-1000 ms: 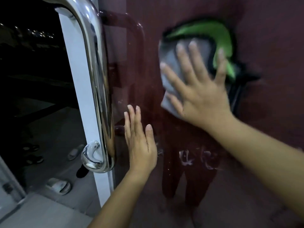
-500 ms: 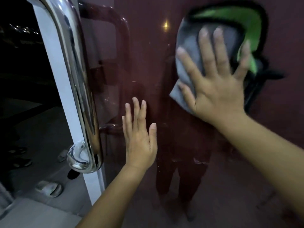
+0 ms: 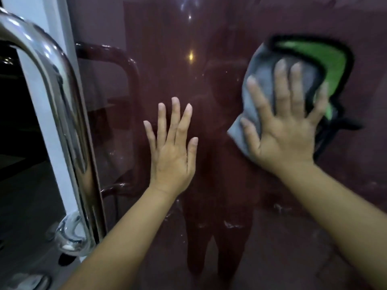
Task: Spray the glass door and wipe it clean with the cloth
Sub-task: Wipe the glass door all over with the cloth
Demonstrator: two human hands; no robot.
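Wiping the glass door, one hand bracing and one on the cloth

At the left edge hangs the steel handle point(image 3: 62, 114); beside it the left hand point(image 3: 172, 151) lies flat on the glass door point(image 3: 209, 28), fingers spread, holding nothing. Further right, the right hand point(image 3: 287, 130) presses the grey-and-green cloth point(image 3: 261, 80) against the pane with fingers splayed. Smears point(image 3: 230, 225) show lower down, below both hands, so the cloth probably has to go downward.

my right hand point(image 3: 287, 130) slid the grey-green cloth point(image 3: 301, 80) rightward and a bit lower across the glass door point(image 3: 219, 49). my left hand point(image 3: 173, 149) now sits nearer the frame's centre, and the chrome door handle point(image 3: 62, 122) has shifted toward the left edge as my head turned.
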